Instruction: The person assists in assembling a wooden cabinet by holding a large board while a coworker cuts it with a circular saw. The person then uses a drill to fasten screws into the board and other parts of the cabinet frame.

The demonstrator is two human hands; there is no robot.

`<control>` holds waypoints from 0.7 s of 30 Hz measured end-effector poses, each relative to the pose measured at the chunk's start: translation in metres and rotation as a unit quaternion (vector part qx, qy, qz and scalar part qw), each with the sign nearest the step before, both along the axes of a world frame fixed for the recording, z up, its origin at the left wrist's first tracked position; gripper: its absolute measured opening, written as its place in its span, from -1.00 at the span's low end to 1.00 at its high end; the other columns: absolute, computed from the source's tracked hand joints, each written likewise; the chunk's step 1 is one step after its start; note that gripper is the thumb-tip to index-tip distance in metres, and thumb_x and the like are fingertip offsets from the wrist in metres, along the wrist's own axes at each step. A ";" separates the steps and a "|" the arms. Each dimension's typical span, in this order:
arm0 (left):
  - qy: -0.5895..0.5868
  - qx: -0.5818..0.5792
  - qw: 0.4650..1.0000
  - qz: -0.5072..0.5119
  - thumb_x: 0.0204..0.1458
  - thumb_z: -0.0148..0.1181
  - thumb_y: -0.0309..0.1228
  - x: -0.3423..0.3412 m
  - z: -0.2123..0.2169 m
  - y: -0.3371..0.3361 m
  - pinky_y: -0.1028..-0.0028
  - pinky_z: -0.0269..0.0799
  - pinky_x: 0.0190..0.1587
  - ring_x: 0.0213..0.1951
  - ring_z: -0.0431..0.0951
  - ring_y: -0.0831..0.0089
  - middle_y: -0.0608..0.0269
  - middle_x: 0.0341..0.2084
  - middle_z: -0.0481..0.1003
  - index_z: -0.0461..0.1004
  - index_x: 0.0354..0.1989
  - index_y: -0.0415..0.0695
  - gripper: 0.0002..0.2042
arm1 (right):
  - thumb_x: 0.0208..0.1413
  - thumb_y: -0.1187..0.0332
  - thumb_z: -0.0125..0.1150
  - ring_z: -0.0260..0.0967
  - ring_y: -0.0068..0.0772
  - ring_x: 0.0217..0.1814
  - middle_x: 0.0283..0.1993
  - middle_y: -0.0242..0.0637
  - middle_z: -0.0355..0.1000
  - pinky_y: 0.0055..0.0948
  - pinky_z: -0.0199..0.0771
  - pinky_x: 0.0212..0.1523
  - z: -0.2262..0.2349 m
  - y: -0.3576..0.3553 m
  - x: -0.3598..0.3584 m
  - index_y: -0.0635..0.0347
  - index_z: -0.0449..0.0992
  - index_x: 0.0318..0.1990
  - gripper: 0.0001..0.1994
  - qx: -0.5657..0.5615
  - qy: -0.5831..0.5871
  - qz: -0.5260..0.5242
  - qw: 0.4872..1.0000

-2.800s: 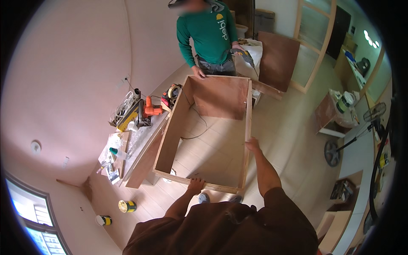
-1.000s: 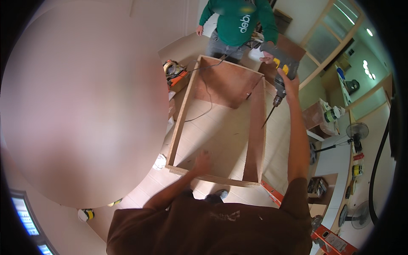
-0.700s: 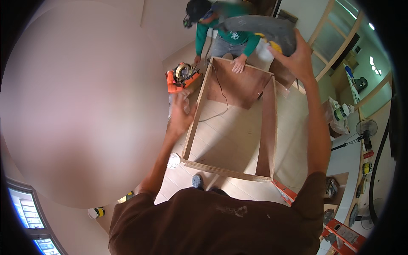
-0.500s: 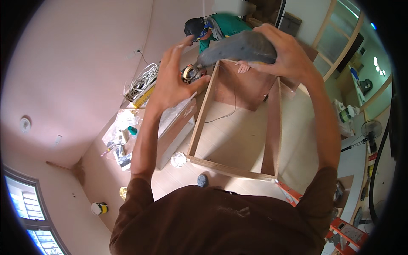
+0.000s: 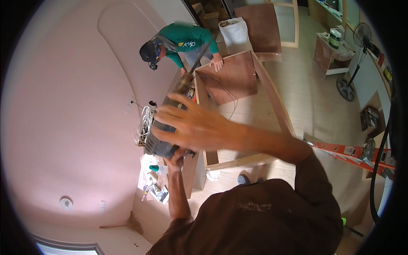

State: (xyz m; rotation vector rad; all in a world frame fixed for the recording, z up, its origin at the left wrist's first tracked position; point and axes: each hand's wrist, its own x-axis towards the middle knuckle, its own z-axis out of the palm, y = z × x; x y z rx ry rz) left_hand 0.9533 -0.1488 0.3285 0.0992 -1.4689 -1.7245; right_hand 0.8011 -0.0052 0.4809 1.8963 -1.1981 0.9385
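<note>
A dark grey hammer drill (image 5: 155, 147) with a brownish chuck and a long bit is tilted up in front of me, its bit pointing away toward the co-worker. My left hand (image 5: 176, 160) is closed around its lower end. Over the drill's body, my right hand (image 5: 199, 126) has its fingers spread; motion smears it a little, and it hides part of the tool. Beyond my hands, a wooden cabinet frame (image 5: 244, 163) rests on the floor with a brown panel (image 5: 231, 83) at its far end.
A co-worker in a green top (image 5: 189, 36) leans over the frame's far end, one hand on its edge. A cluttered bench (image 5: 187, 172) and coiled white cable (image 5: 145, 125) are at left. An orange ladder (image 5: 340, 149), a fan (image 5: 362, 35) and a white sack (image 5: 234, 36) stand around.
The drill was in my right hand, raised farther off, with my left hand open beside it. Now my left hand grips it nearer me, its bit in view. My view has turned rightward.
</note>
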 end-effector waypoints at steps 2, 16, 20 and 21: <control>-0.011 0.039 0.999 -0.008 -0.14 0.17 -0.48 0.010 -0.006 0.018 0.54 0.17 -0.55 -0.67 0.25 0.57 0.38 -0.65 0.31 0.34 -0.24 -0.16 -0.75 | -0.11 0.41 0.25 0.34 -0.17 -0.02 -0.13 -0.18 0.35 -0.09 0.25 0.10 -0.021 0.033 0.005 0.22 0.44 -0.17 -0.71 -0.010 -0.110 0.041 0.993; 0.073 0.098 0.992 -0.012 -0.15 0.18 -0.51 0.023 0.003 0.048 0.39 0.16 -0.35 -0.71 0.13 0.58 0.42 -0.70 0.25 0.34 -0.35 -0.11 -0.82 | -0.06 0.41 0.25 0.32 -0.14 -0.09 -0.11 -0.20 0.35 -0.24 0.29 -0.06 -0.100 0.060 -0.025 0.20 0.42 -0.13 -0.70 0.155 -0.316 0.070 0.933; 0.063 0.084 0.994 0.020 -0.14 0.17 -0.52 0.023 0.009 0.055 0.38 0.16 -0.36 -0.71 0.14 0.57 0.41 -0.72 0.25 0.36 -0.39 -0.12 -0.86 | -0.06 0.41 0.25 0.33 -0.17 -0.11 -0.13 -0.19 0.34 -0.25 0.30 -0.08 -0.102 0.050 -0.014 0.22 0.42 -0.13 -0.70 0.165 -0.323 0.109 0.926; 0.063 0.078 0.995 0.023 -0.14 0.16 -0.52 0.023 0.010 0.056 0.38 0.16 -0.37 -0.71 0.14 0.57 0.41 -0.72 0.25 0.36 -0.39 -0.12 -0.86 | -0.06 0.41 0.25 0.33 -0.17 -0.11 -0.14 -0.19 0.34 -0.25 0.30 -0.08 -0.102 0.047 -0.012 0.22 0.42 -0.13 -0.70 0.171 -0.325 0.115 0.923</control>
